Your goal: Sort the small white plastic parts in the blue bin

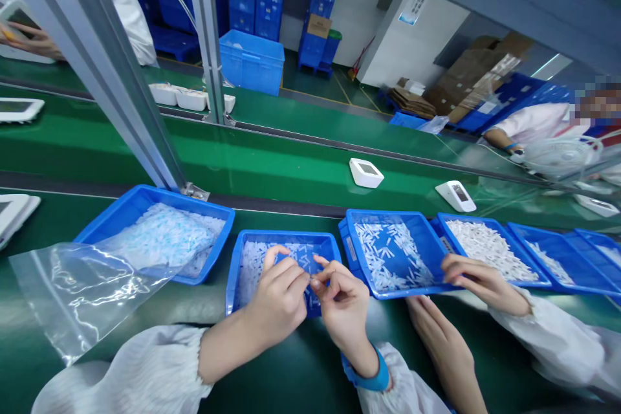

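My left hand (279, 294) and my right hand (342, 304) meet over a small blue tray (236, 265) of little white plastic parts. Both pinch fingertips together on a tiny piece between them, too small to name. My sleeves are white, and a blue wristband (369, 378) circles my right wrist.
A blue tray with a bag of white parts (165, 233) and a clear empty bag (82, 291) lie at the left. Further blue trays (392, 252) run to the right, where a co-worker's hands (478, 281) rest. White devices (366, 173) sit on the green belt. A metal post (116, 71) rises behind.
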`<state>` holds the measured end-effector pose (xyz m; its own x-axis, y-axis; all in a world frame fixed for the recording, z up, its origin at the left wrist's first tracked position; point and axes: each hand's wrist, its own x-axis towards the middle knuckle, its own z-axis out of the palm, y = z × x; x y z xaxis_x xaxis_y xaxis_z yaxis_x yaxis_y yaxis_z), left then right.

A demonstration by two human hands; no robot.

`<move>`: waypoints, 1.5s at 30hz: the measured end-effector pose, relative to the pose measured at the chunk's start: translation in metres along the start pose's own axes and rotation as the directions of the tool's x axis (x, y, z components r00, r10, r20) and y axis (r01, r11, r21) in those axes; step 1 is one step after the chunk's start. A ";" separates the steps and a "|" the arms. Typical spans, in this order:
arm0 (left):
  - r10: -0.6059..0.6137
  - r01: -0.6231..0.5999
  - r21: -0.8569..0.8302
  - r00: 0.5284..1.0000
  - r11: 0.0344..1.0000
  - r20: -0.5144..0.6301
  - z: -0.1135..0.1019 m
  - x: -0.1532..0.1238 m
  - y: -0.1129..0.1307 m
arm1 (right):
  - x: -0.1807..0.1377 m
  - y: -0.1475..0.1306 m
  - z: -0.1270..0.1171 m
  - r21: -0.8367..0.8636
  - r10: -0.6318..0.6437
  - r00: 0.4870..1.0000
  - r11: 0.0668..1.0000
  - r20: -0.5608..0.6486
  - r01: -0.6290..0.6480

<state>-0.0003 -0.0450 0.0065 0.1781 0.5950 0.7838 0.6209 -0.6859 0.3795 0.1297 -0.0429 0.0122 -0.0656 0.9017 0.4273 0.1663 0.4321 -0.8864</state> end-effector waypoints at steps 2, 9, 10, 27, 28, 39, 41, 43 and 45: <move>-0.016 0.016 -0.031 1.000 0.999 0.003 -0.002 0.001 0.000 | 0.001 -0.002 -0.003 0.024 -0.012 1.000 1.000 0.002 0.012; -0.080 0.079 -0.062 0.997 0.995 -0.003 -0.008 -0.001 -0.002 | 0.005 -0.002 -0.020 0.114 0.060 0.996 0.991 0.070 -0.068; -0.081 0.080 -0.053 0.997 0.995 -0.009 -0.009 -0.001 -0.002 | 0.006 -0.001 -0.022 0.109 0.082 0.992 0.990 0.096 -0.092; -0.121 0.118 -0.037 0.991 0.992 -0.066 -0.011 0.004 0.003 | 0.005 0.005 -0.024 -0.088 0.053 0.903 0.996 0.427 -0.017; -0.122 0.119 -0.043 0.990 0.992 -0.071 -0.011 0.004 0.003 | 0.004 0.006 -0.024 -0.100 0.041 0.898 0.995 0.439 0.004; -0.100 0.120 -0.174 0.988 0.977 0.119 -0.012 0.007 0.003 | 0.003 0.010 -0.027 -0.224 -0.064 0.932 0.963 0.357 0.152; -0.100 0.127 -0.182 0.984 0.975 0.151 -0.013 0.007 0.003 | 0.003 0.011 -0.027 -0.226 -0.074 0.936 0.961 0.345 0.159; -0.100 0.137 -0.182 0.975 0.974 0.197 -0.014 0.008 0.003 | 0.004 0.011 -0.027 -0.226 -0.128 0.929 0.950 0.347 0.215; -0.097 0.141 -0.164 0.963 0.976 0.250 -0.015 0.008 0.003 | 0.004 0.011 -0.027 -0.214 -0.192 0.922 0.938 0.337 0.274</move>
<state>-0.0085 -0.0487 0.0217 0.3027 0.7444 0.5951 0.5063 -0.6547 0.5614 0.1574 -0.0351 0.0091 -0.4241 0.7524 0.5040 0.3489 0.6493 -0.6758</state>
